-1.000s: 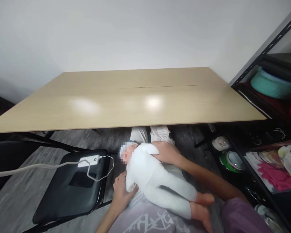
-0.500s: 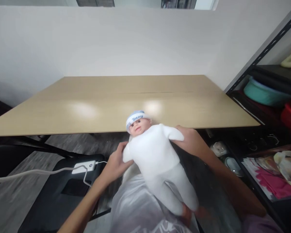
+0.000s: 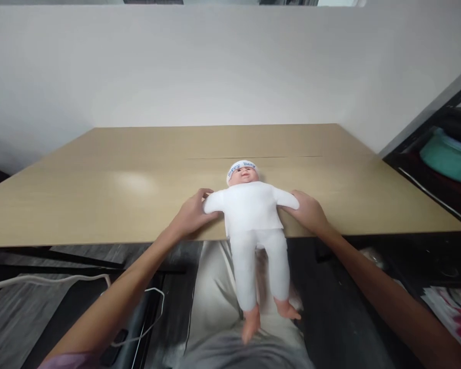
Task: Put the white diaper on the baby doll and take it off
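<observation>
A baby doll (image 3: 253, 220) in a white suit and a white cap with blue lettering hangs upright over the near edge of a light wooden table (image 3: 130, 184). Its head and chest are over the tabletop and its bare feet dangle above my lap. My left hand (image 3: 192, 212) is closed on the doll's arm on the left. My right hand (image 3: 307, 210) is closed on the doll's arm on the right. Both hands sit just above the table's edge.
A white wall stands behind the table. A black metal shelf (image 3: 434, 169) at the right carries a teal basin (image 3: 449, 156) and colourful items lower down. A white cable (image 3: 46, 279) runs over a black chair (image 3: 134, 328) at the lower left.
The doll lay across my lap below the table a second ago. Both hands have lifted it up and forward, so it now hangs upright at the table's edge. My view has tilted.
</observation>
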The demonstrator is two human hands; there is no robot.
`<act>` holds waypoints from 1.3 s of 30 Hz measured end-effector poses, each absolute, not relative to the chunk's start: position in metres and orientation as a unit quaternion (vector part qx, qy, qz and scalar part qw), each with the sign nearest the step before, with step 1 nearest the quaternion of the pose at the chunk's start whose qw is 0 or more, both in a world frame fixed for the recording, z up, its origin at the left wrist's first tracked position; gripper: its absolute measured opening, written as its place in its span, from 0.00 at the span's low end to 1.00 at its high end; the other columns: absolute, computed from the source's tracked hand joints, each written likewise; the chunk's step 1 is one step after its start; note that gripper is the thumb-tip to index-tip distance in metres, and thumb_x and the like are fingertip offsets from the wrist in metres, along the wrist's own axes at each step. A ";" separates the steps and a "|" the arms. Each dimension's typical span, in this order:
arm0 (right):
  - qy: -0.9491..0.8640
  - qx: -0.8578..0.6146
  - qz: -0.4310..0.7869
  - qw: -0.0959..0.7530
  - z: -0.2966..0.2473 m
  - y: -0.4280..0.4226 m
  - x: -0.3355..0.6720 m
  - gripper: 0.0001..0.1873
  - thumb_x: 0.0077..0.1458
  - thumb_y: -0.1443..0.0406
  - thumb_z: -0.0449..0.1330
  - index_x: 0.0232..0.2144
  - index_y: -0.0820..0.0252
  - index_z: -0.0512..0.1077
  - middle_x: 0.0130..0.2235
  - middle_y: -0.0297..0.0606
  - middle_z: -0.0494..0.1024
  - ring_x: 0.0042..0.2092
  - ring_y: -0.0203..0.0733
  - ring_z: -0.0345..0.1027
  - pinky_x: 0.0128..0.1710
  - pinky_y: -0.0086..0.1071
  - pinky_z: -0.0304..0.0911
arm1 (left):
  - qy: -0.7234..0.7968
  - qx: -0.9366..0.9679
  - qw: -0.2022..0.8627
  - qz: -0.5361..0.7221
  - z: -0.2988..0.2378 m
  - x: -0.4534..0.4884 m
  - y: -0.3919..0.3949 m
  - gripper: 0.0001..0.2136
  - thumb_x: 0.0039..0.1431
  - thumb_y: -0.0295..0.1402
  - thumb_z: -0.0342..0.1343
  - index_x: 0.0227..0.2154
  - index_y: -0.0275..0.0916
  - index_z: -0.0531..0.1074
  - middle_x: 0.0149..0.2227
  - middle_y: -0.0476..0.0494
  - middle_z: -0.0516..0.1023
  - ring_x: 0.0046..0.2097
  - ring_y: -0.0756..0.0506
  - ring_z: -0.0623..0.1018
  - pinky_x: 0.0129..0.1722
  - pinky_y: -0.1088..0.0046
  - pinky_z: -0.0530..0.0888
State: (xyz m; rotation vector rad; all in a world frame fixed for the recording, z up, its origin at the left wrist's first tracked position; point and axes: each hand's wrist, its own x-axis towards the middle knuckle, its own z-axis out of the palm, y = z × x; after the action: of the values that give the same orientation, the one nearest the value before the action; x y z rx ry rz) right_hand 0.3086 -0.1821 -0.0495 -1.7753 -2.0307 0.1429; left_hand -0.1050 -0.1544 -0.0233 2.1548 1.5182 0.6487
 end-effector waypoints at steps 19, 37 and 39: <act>-0.720 -0.639 0.008 0.269 -0.070 0.042 0.312 0.28 0.66 0.40 0.59 0.47 0.57 0.79 0.45 0.48 0.85 0.44 0.57 0.78 0.41 0.41 0.66 | 0.582 0.778 0.007 0.236 -0.061 -0.107 0.080 0.31 0.63 0.65 0.58 0.50 0.41 0.79 0.44 0.34 0.84 0.50 0.31 0.81 0.51 0.58 0.73; -0.718 -0.635 -0.034 0.284 -0.048 0.103 0.287 0.45 0.70 0.33 0.48 0.69 0.58 0.72 0.66 0.57 0.73 0.69 0.70 0.59 0.67 0.56 0.58 | 0.614 0.744 -0.029 0.261 -0.073 -0.098 0.159 0.33 0.69 0.61 0.58 0.65 0.40 0.71 0.62 0.26 0.77 0.64 0.25 0.71 0.63 0.49 0.63; -0.713 -0.637 0.013 0.291 -0.033 0.062 0.264 0.38 0.73 0.37 0.46 0.72 0.49 0.68 0.70 0.49 0.71 0.73 0.69 0.54 0.69 0.59 0.58 | 0.632 0.722 -0.030 0.281 -0.075 -0.101 0.142 0.38 0.69 0.57 0.60 0.71 0.36 0.62 0.68 0.22 0.71 0.68 0.24 0.67 0.66 0.48 0.62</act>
State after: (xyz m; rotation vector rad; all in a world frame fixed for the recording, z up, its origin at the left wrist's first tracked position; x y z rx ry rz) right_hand 0.2639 0.0623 -0.0331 -1.6996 -1.9012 0.0348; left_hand -0.1009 0.1423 -0.0745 2.3114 2.0227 0.9015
